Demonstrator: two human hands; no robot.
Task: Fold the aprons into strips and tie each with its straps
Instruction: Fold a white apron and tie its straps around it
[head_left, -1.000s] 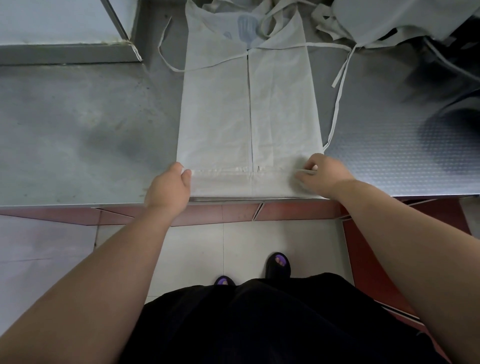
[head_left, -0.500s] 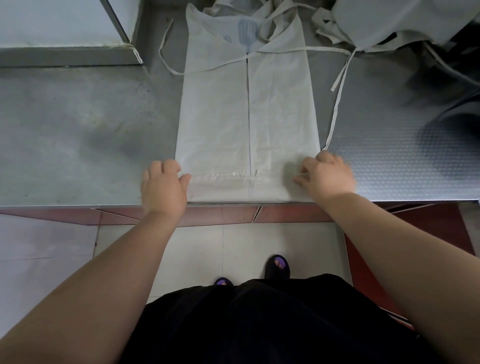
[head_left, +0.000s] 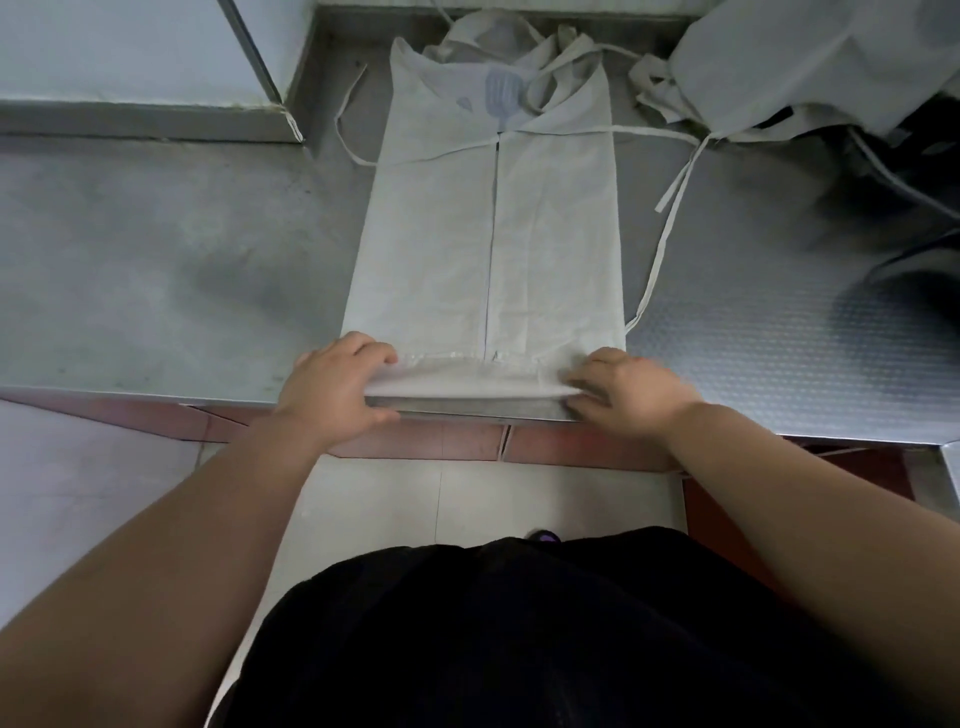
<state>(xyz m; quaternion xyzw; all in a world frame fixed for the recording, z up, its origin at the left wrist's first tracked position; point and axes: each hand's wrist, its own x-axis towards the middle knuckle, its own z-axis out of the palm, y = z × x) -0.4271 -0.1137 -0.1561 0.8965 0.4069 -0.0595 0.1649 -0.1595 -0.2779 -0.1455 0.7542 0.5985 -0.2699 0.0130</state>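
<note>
My left hand (head_left: 337, 384) and right hand (head_left: 626, 395) each pinch a near corner of the apron (head_left: 488, 249), lying lengthwise on the counter (head_left: 156, 270). I'd fold forward evenly, corners level; the straps (head_left: 670, 208) seem clear of the fold.

Apron (head_left: 550, 249): thin matt off-white cloth, lightly creased, with flat cloth straps (head_left: 670, 208). Counter (head_left: 156, 270): dull grey metal, smooth and smudged on the left, embossed with a fine dimpled pattern on the right. Floor (head_left: 374, 499): pale, smooth tiles.
</note>
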